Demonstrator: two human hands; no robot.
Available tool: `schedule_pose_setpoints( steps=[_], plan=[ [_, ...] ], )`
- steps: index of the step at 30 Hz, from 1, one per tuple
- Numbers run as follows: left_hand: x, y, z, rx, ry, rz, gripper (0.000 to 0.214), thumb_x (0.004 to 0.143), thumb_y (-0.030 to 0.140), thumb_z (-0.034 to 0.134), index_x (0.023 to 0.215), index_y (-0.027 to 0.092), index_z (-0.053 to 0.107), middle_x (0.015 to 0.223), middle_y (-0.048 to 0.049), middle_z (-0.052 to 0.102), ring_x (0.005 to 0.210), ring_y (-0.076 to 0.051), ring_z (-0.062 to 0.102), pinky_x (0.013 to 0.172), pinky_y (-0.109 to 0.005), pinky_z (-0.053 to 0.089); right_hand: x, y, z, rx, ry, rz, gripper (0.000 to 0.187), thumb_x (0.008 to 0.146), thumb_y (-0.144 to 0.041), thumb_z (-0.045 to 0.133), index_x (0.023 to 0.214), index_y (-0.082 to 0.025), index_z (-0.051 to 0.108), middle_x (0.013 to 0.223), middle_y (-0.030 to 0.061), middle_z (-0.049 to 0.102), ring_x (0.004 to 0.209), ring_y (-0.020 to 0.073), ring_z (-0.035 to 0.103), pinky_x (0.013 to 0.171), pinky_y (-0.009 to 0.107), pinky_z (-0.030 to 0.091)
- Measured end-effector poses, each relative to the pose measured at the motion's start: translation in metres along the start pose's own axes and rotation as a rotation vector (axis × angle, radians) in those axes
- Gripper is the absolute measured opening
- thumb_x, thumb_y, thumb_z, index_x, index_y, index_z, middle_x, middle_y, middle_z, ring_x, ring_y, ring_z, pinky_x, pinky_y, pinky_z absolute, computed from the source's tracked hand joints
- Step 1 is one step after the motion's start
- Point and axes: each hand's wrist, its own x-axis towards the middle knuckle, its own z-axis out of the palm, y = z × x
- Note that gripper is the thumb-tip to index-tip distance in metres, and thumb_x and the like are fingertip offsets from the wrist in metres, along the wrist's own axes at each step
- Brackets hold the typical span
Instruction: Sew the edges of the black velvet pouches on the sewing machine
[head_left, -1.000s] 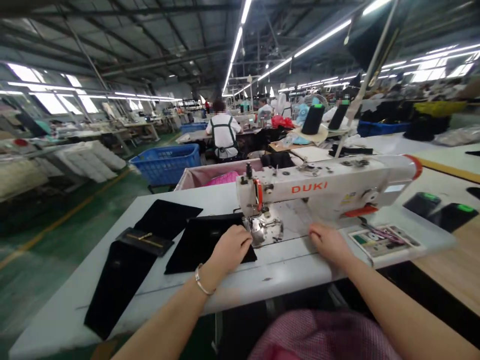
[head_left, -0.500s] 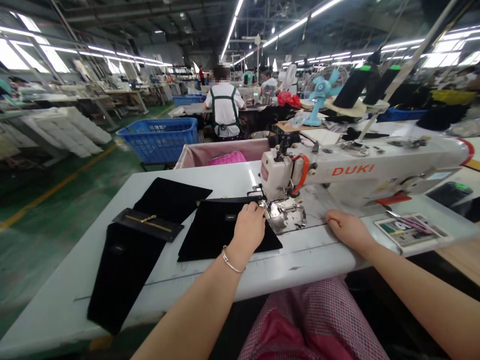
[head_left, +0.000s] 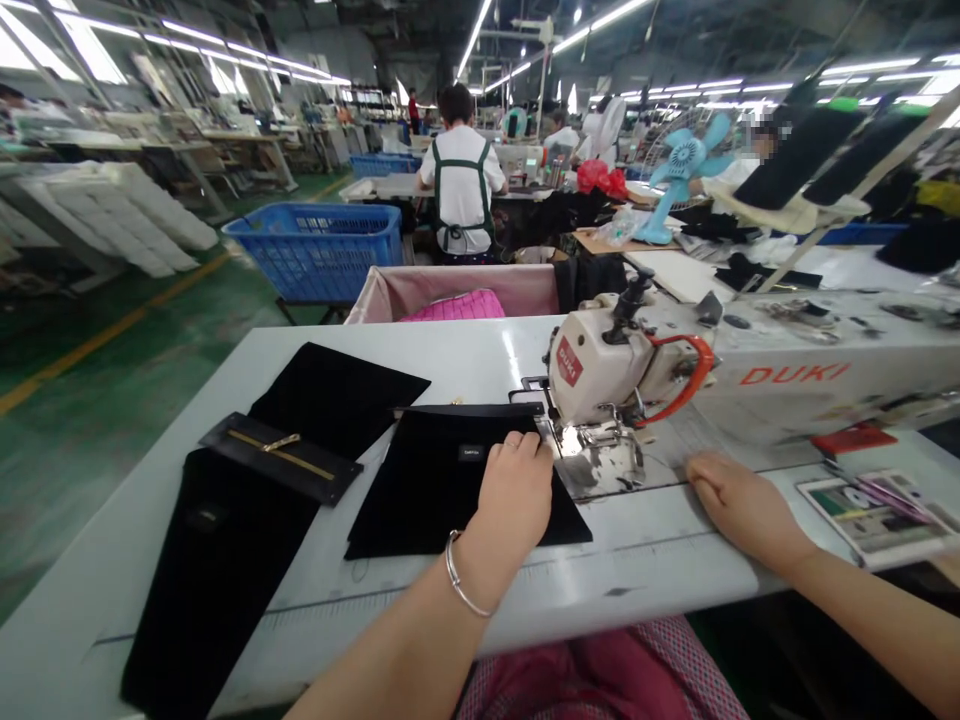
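Observation:
A black fabric panel (head_left: 435,490) with a small dark label (head_left: 471,453) lies on the table at the sewing machine (head_left: 600,370). Its upper right corner reaches the presser foot area. My left hand (head_left: 517,485), with a silver bangle at the wrist, has its fingers bent over the panel's right part, close to the foot. Right of the metal plate (head_left: 607,465), my right hand (head_left: 739,505) rests on the table as a closed fist. Nothing sticks out of it. To the left lies another black fabric piece (head_left: 225,560), crossed by a dark strip with a gold zipper (head_left: 281,455).
A photo card (head_left: 877,515) with a purple-handled tool lies right of my right hand. Behind the table stand a pink-lined bin (head_left: 525,285) and a blue basket (head_left: 315,250). A blue fan (head_left: 682,165) and thread cones (head_left: 799,150) stand beyond the machine. One person (head_left: 461,185) sits ahead.
The view has shifted, so the machine sits farther right and looks larger. Both hands and the fabric keep about the same places on the table.

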Motion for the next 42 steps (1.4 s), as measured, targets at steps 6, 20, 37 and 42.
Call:
schedule_pose_setpoints(
  steps=[6, 20, 37, 42],
  plan=[
    [0.003, -0.012, -0.002, -0.167, 0.016, 0.025, 0.023, 0.088, 0.013, 0.055, 0.109, 0.019, 0.064, 0.108, -0.0074, 0.061, 0.101, -0.024, 0.053, 0.091, -0.041, 0.046, 0.0, -0.004, 0.0, -0.018, -0.006, 0.0, 0.018, 0.089, -0.024, 0.038, 0.074, -0.023, 0.047, 0.074, 0.0038, 0.055, 0.073, 0.0197, 0.052, 0.071, 0.033, 0.038],
    [0.012, -0.029, 0.016, -0.154, 0.141, 0.074, 0.014, 0.089, 0.025, 0.062, 0.101, 0.02, 0.07, 0.102, -0.0055, 0.064, 0.1, -0.02, 0.058, 0.096, -0.039, 0.045, 0.014, -0.014, 0.006, -0.057, 0.06, -0.001, 0.019, 0.09, -0.021, 0.04, 0.077, -0.021, 0.054, 0.081, 0.0039, 0.061, 0.077, 0.0178, 0.055, 0.065, 0.031, 0.033],
    [0.01, -0.031, 0.022, 0.048, 0.141, 0.036, 0.028, 0.094, 0.027, 0.051, 0.119, 0.016, 0.061, 0.131, -0.0127, 0.059, 0.124, -0.024, 0.053, 0.108, -0.045, 0.04, 0.023, -0.031, 0.0, 0.003, 0.117, 0.054, 0.02, 0.094, -0.033, 0.054, 0.09, -0.015, 0.061, 0.087, 0.0023, 0.062, 0.077, 0.0143, 0.059, 0.073, 0.033, 0.05],
    [0.008, -0.029, 0.021, 0.047, 0.125, 0.025, 0.029, 0.095, 0.022, 0.047, 0.122, 0.016, 0.058, 0.135, -0.0119, 0.056, 0.125, -0.023, 0.052, 0.108, -0.044, 0.04, 0.012, -0.031, -0.009, 0.126, 0.168, -0.13, 0.023, 0.091, -0.015, 0.04, 0.078, -0.018, 0.059, 0.082, 0.0055, 0.064, 0.076, 0.0166, 0.058, 0.072, 0.032, 0.046]
  ],
)
